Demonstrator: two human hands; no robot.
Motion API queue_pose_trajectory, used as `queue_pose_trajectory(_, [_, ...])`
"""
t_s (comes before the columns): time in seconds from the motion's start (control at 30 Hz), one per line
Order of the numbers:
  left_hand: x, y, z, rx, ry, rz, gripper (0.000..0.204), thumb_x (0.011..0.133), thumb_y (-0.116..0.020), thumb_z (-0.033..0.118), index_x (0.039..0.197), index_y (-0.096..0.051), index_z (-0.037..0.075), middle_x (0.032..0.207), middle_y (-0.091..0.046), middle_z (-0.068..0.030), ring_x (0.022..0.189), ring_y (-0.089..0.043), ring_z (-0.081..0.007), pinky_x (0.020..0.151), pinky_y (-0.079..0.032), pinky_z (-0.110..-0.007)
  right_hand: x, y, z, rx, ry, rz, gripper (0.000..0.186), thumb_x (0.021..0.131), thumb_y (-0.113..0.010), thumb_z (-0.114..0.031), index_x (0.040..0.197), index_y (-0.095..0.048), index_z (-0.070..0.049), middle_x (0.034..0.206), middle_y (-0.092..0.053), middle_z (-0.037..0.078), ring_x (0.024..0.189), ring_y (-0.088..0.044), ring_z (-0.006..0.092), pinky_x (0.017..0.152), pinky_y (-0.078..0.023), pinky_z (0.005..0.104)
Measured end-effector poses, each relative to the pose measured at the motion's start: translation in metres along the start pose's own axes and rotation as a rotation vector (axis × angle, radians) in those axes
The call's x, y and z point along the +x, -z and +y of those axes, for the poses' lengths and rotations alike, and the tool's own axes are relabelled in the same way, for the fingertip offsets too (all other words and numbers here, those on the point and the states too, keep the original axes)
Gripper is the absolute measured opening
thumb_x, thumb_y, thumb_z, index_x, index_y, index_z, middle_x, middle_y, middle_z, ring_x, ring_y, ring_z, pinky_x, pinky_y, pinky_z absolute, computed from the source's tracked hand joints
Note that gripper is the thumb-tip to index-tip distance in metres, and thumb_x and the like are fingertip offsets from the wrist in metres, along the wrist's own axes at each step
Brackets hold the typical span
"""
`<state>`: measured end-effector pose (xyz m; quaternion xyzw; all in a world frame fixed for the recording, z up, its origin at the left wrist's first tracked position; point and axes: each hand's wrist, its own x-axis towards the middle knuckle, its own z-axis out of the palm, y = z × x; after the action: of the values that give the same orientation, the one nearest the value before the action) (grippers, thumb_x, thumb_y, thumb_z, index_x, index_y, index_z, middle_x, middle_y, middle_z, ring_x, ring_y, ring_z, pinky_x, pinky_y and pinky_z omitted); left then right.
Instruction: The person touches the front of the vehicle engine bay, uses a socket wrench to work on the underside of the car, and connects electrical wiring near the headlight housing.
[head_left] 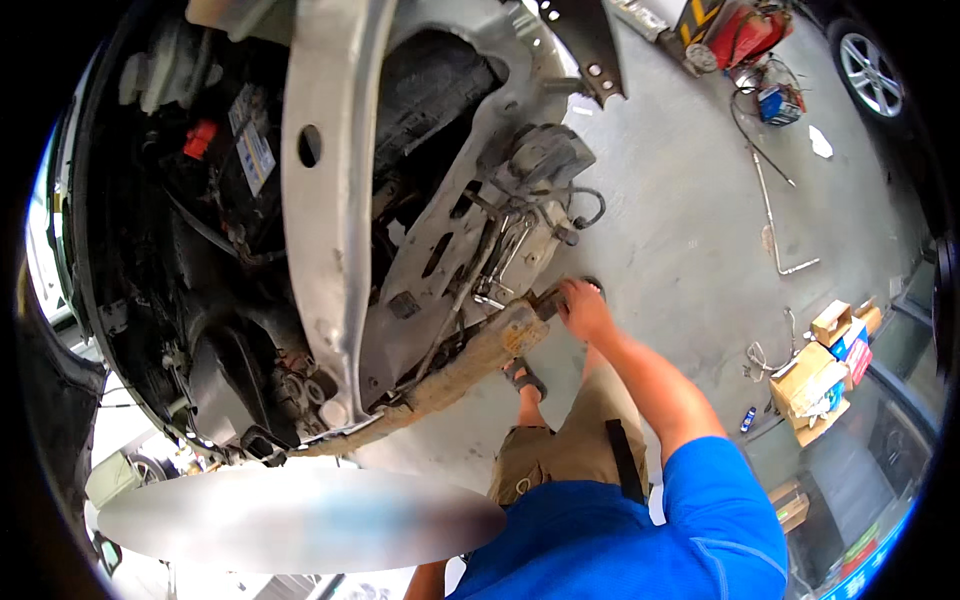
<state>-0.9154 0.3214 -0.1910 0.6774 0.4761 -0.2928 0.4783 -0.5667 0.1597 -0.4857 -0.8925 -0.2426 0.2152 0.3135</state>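
My right hand [585, 308] is closed around the dark end of a long, dirt-covered brown metal beam [465, 362] along the car's front. Past that hand, several shiny wrenches [508, 250] and a ratchet-like tool [488, 301] lie on the exposed bodywork. A dark headlamp-like housing [545, 158] with a loose cable sits farther along it. Of my left arm only part of the forearm [427, 580] shows at the lower edge; the hand is out of sight.
The open engine bay with a battery [252, 140] fills the left, crossed by a silver metal panel [335, 200]. Cardboard boxes [805, 385] stand at right beside another car's windscreen. A long-handled bar [768, 215] and a red machine [745, 35] are on the grey floor.
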Motion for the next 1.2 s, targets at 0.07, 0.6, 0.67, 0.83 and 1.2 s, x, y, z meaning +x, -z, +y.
queue_pose_trajectory(0.07, [-0.003, -0.014, 0.013, 0.01, 0.075, 0.007, 0.026, 0.086, -0.057, 0.016, 0.108, -0.056, 0.001, 0.09, -0.063, -0.0082, 0.084, -0.059, -0.0144, 0.076, -0.047, -0.027, 0.042, 0.004, 0.001, -0.036, 0.236, -0.056, 0.041, 0.074, -0.054, -0.013, 0.114, -0.052, -0.006, 0.119, -0.049, 0.012, 0.104, -0.048, 0.0298, 0.083, -0.042, 0.0386])
queue_pose_trajectory(0.6, [-0.048, -0.075, -0.084, -0.035, 0.064, 0.105, 0.026, 0.085, -0.055, 0.008, 0.109, -0.055, -0.002, 0.088, -0.062, -0.0099, 0.083, -0.059, -0.0156, 0.078, -0.047, -0.028, 0.165, 0.004, -0.065, -0.742, 0.613, -0.54, 0.037, 0.082, -0.047, -0.023, 0.116, -0.055, -0.011, 0.125, -0.048, 0.006, 0.119, -0.04, 0.0233, 0.098, -0.029, 0.0457])
queue_pose_trajectory(0.67, [-0.049, -0.079, -0.076, -0.03, 0.087, 0.099, 0.026, 0.086, -0.055, 0.01, 0.11, -0.055, -0.001, 0.09, -0.062, -0.0106, 0.084, -0.059, -0.0168, 0.078, -0.047, -0.028, 0.166, -0.002, -0.063, -0.757, 0.629, -0.512, 0.035, 0.083, -0.047, -0.023, 0.115, -0.055, -0.012, 0.124, -0.048, 0.005, 0.118, -0.041, 0.023, 0.098, -0.029, 0.0458])
queue_pose_trajectory(0.83, [-0.05, -0.086, -0.07, -0.112, 0.084, 0.106, 0.027, 0.086, -0.054, 0.011, 0.11, -0.054, -0.002, 0.091, -0.062, -0.011, 0.085, -0.06, -0.018, 0.078, -0.047, -0.028, 0.168, -0.015, -0.063, -0.72, 0.594, -0.506, 0.03, 0.083, -0.05, -0.021, 0.11, -0.058, -0.012, 0.122, -0.05, 0.008, 0.117, -0.042, 0.0251, 0.099, -0.028, 0.0448])
queue_pose_trajectory(1.2, [-0.04, -0.1, -0.097, -0.065, 0.197, 0.037, 0.029, 0.086, -0.053, 0.012, 0.111, -0.054, -0.003, 0.093, -0.063, -0.013, 0.087, -0.061, -0.0182, 0.079, -0.048, -0.028, 0.188, -0.097, -0.03, -0.644, 0.384, -0.565, 0.02, 0.077, -0.06, -0.009, 0.095, -0.068, -0.014, 0.103, -0.062, 0.009, 0.095, -0.058, 0.0308, 0.082, -0.048, 0.0397])
